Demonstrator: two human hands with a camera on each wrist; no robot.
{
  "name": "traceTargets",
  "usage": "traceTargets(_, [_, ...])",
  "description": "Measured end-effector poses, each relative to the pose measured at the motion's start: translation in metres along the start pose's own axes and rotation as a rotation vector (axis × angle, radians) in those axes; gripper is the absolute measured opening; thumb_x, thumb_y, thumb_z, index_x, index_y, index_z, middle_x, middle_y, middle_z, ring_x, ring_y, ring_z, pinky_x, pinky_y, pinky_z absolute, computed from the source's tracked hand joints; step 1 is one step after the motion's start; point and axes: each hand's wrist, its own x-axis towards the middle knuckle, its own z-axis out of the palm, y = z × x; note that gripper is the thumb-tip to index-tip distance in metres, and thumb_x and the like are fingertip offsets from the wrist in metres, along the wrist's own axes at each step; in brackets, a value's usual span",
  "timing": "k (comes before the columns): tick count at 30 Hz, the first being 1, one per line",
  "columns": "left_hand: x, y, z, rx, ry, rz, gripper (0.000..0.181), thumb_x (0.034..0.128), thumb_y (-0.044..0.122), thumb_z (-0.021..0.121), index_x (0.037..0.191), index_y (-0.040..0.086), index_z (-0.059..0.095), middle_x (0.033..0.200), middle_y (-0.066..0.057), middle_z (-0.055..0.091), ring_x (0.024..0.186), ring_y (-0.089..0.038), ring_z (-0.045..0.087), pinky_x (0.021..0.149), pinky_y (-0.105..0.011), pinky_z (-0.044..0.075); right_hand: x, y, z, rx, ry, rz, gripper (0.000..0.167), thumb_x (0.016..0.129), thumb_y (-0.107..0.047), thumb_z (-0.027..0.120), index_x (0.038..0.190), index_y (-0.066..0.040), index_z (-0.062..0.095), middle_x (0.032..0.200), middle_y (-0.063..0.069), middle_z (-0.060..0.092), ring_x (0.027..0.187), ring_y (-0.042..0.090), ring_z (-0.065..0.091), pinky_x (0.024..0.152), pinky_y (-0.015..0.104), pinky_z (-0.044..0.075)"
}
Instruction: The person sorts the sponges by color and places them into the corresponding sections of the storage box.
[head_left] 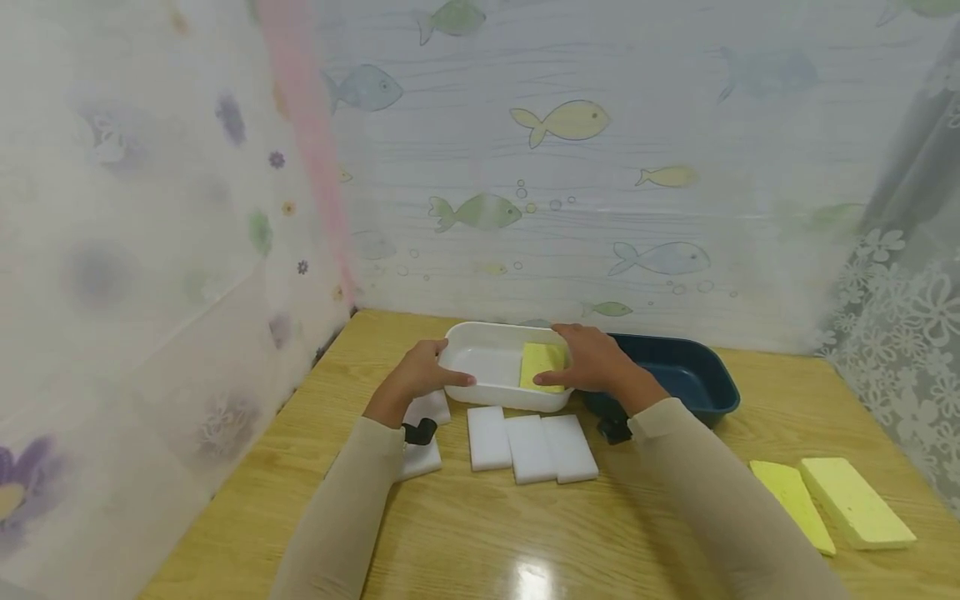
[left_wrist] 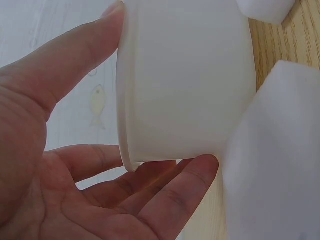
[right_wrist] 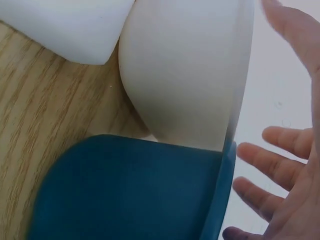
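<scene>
A white plastic basin (head_left: 487,397) stands on the table with a yellow sponge (head_left: 542,360) inside its right end. My left hand (head_left: 420,371) holds the basin's left end, its thumb at the rim and its fingers against the outer wall; in the left wrist view the thumb (left_wrist: 82,52) lies along that rim. Over the right end is my right hand (head_left: 592,360), fingers spread and loosely bent. In the right wrist view its fingers (right_wrist: 272,162) reach near the rims of the white basin and the dark blue basin (right_wrist: 125,190); contact is unclear.
In front of the white basin lie several white sponges (head_left: 489,439), some partly behind the left wrist. Two more yellow sponges (head_left: 855,504) lie at the table's right. The blue basin adjoins the white one's right side. A fish-patterned curtain (head_left: 480,167) hangs behind the table.
</scene>
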Motion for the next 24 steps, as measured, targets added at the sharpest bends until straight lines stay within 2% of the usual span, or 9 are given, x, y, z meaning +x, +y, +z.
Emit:
traceTargets(4, [0.001,0.000,-0.001,-0.011,0.000,0.006,0.109,0.0766,0.040,0.093,0.159,-0.001,0.035,0.158,-0.018,0.046,0.139,-0.032,0.050,0.115,-0.052,0.042,-0.004,0.001,-0.002,0.012,0.022,-0.012,0.112,0.079,-0.078,0.071,0.161,-0.010,0.035,0.162,0.016,0.042,0.148,0.042,0.038,0.117,0.066,0.032])
traceTargets(10, [0.002,-0.002,0.000,-0.011,-0.002,0.028,0.105,0.0764,0.039,0.093,0.157,-0.001,0.040,0.148,-0.017,0.057,0.125,-0.030,0.058,0.110,-0.050,0.047,-0.017,0.001,-0.005,0.054,0.043,-0.039,0.111,0.080,-0.077,0.072,0.161,-0.011,0.036,0.162,0.014,0.042,0.149,0.041,0.037,0.118,0.065,0.030])
traceTargets(19, [-0.001,-0.002,-0.001,-0.028,-0.011,0.008,0.110,0.0773,0.038,0.093,0.160,-0.003,0.032,0.159,-0.020,0.045,0.138,-0.034,0.052,0.114,-0.052,0.043,-0.050,-0.005,-0.006,0.172,0.142,-0.115,0.100,0.084,-0.068,0.075,0.159,-0.014,0.039,0.163,0.013,0.040,0.150,0.040,0.036,0.116,0.066,0.033])
traceTargets(24, [0.001,-0.001,0.000,-0.023,-0.006,0.009,0.107,0.0778,0.037,0.093,0.159,-0.001,0.034,0.157,-0.018,0.048,0.134,-0.031,0.054,0.112,-0.050,0.045,-0.072,-0.003,-0.010,0.213,0.194,-0.133,0.100,0.081,-0.066,0.079,0.160,-0.019,0.038,0.163,0.009,0.040,0.150,0.039,0.035,0.115,0.067,0.034])
